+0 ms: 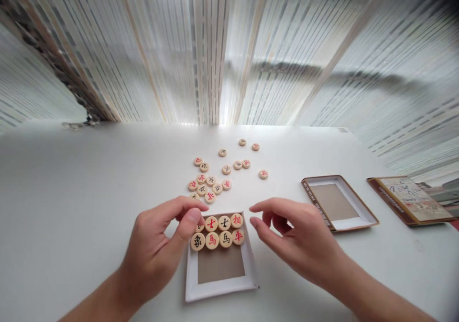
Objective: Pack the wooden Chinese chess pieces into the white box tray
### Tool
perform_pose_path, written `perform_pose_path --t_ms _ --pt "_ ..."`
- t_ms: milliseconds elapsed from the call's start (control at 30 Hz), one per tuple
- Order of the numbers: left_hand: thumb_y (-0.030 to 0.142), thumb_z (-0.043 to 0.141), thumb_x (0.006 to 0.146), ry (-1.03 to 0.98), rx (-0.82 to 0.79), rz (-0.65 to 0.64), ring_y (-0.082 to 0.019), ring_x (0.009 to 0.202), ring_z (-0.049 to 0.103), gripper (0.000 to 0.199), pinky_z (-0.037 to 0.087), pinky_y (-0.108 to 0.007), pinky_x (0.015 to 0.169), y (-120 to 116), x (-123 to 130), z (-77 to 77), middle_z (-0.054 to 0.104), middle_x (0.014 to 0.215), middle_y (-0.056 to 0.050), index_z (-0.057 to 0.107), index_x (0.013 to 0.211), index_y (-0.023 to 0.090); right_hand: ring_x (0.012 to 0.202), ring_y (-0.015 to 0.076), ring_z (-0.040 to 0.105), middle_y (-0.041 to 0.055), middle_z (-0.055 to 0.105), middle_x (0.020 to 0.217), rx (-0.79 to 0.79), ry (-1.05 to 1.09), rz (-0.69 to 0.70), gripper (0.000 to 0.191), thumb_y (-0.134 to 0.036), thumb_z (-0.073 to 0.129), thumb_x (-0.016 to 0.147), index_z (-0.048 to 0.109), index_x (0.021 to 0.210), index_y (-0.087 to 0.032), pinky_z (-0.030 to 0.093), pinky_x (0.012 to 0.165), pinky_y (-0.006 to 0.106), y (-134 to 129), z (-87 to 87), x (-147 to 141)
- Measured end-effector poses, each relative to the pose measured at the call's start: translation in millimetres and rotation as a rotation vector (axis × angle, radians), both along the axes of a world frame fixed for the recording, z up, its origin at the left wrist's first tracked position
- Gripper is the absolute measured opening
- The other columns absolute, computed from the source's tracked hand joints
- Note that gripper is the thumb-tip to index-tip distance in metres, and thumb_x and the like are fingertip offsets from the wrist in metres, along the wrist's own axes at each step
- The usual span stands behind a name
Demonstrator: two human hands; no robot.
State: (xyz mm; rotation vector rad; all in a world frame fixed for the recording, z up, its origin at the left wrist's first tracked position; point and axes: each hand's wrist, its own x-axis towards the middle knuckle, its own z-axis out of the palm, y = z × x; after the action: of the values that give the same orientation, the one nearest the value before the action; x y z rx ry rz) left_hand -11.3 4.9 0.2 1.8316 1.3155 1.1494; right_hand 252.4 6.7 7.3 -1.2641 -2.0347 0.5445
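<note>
Head view: the open box (220,267) lies before me on the white table (107,207), holding eight round pieces (212,240) — two rows of four at its far end, characters up. The near part of its floor shows, so I judge the laying-in only partly done. Outstanding: seventeen or so loose pieces (226,169), scattered on the table beyond the box.

My right hand (301,233) is just beside the box's right edge, thumb and forefinger parted narrowly, nothing visible between them. My left hand (158,245) reaches over the far-left corner, thumb near forefinger; whether they grip a piece I cannot tell.

Obscured: my left thumb covers part of the far-left piece — its character is unreadable. The farthest characters are too small to read. Beyond the second tray (337,201) and printed cover (412,198), items at the right edge are cut off.
</note>
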Motion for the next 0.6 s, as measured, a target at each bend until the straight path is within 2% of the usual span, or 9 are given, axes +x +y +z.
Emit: perform_pose_path --t_ms 133,233,333,467,600 --pt "0.035 0.062 0.105 0.07 0.009 0.023 -0.022 0.086 0.077 0.023 0.058 -0.028 0.079 13 -8 2.2 0.082 0.09 -0.003 0.079 0.098 0.021 0.059 0.0144 0.064 0.0011 0.074 0.075 -0.115 -0.102 -0.056 0.015 -0.029 0.068 0.097 0.08 0.1 -0.02 0.051 0.057 0.027 22 7.9 15" --pt "0.036 0.063 0.103 0.16 0.05 0.03 -0.024 0.091 0.078 0.023 0.058 -0.029 0.082 19 -11 3.7 0.083 0.094 -0.004 0.079 0.096 0.021 0.066 0.0175 0.07 0.0044 0.08 0.086 -0.193 -0.161 -0.084 0.02 -0.034 0.067 0.098 0.081 0.099 -0.02 0.053 0.06 0.029 40 15.5 23" --pt "0.036 0.064 0.103 0.24 0.041 -0.012 -0.024 0.094 0.078 0.022 0.058 -0.028 0.075 22 -12 2.2 0.083 0.098 -0.005 0.08 0.1 0.021 0.076 0.0203 0.074 0.0075 0.083 0.097 -0.25 -0.223 -0.113 0.023 -0.037 0.066 0.099 0.082 0.1 -0.02 0.055 0.065 0.031 55 23.2 28" --pt "0.037 0.06 0.103 0.31 0.029 -0.061 -0.025 0.096 0.078 0.026 0.054 -0.024 0.056 27 -11 6.0 0.084 0.103 -0.007 0.081 0.102 0.022 0.08 0.0223 0.075 0.0051 0.083 0.093 -0.285 -0.267 -0.17 0.024 -0.041 0.068 0.097 0.084 0.094 -0.023 0.055 0.07 0.032 75 32.1 34" --pt "0.039 0.062 0.101 0.37 0.092 -0.006 -0.025 0.093 0.079 0.026 0.056 -0.025 0.059 41 -15 21.8 0.086 0.101 -0.006 0.083 0.101 0.023 0.08 0.0249 0.077 0.007 0.083 0.091 -0.279 -0.257 -0.244 0.026 -0.04 0.066 0.097 0.084 0.096 -0.021 0.053 0.067 0.034 94 43.8 39"
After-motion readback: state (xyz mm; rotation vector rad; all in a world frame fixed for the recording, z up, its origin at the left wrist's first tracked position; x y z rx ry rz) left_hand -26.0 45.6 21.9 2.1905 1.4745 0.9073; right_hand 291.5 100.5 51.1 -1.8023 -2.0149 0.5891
